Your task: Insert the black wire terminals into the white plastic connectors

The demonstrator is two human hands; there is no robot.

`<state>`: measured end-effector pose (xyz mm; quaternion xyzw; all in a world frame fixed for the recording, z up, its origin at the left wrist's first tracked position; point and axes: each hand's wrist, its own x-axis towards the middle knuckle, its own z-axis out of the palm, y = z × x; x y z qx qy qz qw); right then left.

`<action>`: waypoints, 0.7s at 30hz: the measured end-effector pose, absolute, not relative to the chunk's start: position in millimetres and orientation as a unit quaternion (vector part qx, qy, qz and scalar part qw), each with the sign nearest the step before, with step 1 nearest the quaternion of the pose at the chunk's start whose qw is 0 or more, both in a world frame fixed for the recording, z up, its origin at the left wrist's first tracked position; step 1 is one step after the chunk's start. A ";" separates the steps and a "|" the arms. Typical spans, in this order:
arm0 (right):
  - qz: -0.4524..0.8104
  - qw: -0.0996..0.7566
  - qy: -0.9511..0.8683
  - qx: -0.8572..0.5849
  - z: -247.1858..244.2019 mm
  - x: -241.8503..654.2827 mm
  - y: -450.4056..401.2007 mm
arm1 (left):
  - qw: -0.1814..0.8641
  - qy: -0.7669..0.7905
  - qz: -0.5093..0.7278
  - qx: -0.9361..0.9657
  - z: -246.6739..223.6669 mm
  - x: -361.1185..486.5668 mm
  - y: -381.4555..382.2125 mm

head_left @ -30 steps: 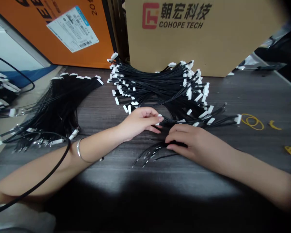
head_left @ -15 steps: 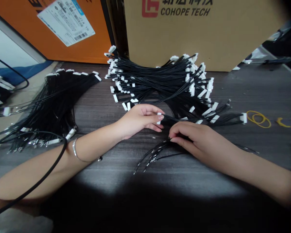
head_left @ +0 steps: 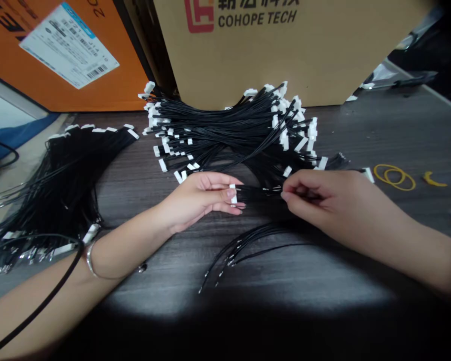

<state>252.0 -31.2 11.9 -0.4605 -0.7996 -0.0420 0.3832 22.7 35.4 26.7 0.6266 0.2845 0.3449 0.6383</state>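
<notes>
My left hand pinches a white plastic connector between thumb and fingers. From it, a thin bunch of black wires runs right to my right hand, whose fingertips are shut on those wires. Just above both hands lies a large heap of black wire harnesses with white connectors. A second heap of the same harnesses lies beyond my left wrist. Several loose black wires with metal terminals lie on the tabletop below my hands, touching neither hand.
A dark wood-grain table carries everything. A cardboard box marked COHOPE TECH stands behind the heaps, with an orange box at back left. Yellow rubber bands lie right. A black cable crosses my left forearm.
The view has swung right. My right hand has moved up and right, away from the loose wire ends, and now pinches the wires farther along. My left hand still holds the connector.
</notes>
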 end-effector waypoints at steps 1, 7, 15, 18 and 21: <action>-0.054 0.391 -0.793 -0.464 11.9 253.0 -29.8 | 0.639 0.284 0.347 0.625 26.8 22.5 35.5; -0.098 0.399 -0.803 -0.432 13.1 255.4 -29.1 | 0.636 0.290 0.346 0.626 27.2 21.5 35.4; -0.154 0.401 -0.806 -0.407 7.3 254.4 -28.0 | 0.634 0.286 0.337 0.634 28.0 20.8 35.0; -0.170 0.399 -0.803 -0.409 8.0 254.4 -28.0 | 0.631 0.286 0.334 0.639 28.0 21.1 35.2; -0.189 0.394 -0.800 -0.411 10.0 254.8 -29.7 | 0.630 0.288 0.331 0.640 28.3 21.1 35.4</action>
